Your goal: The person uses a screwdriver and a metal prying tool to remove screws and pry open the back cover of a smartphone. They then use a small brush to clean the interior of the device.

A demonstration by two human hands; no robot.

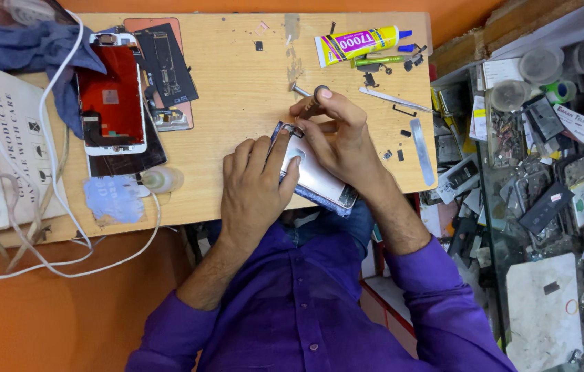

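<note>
Your left hand (256, 180) pins the silver phone (316, 178) flat while your right hand (336, 134) grips the screwdriver (314, 100) at twelve o'clock; keep it upright.

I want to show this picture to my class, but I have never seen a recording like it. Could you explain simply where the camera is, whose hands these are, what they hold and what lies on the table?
There is one picture, taken by a camera worn on a person's head, looking down. The purple sleeves belong to that person. Their left hand steadies a silver phone lying back side up on the wooden table. Their right hand holds a small screwdriver at the phone's top end. On the table also lie a yellow glue tube, tweezers, an opened phone screen with a red inner side, white cables, a blue cloth and small loose parts. To the right stands a glass case full of phone parts.
</note>
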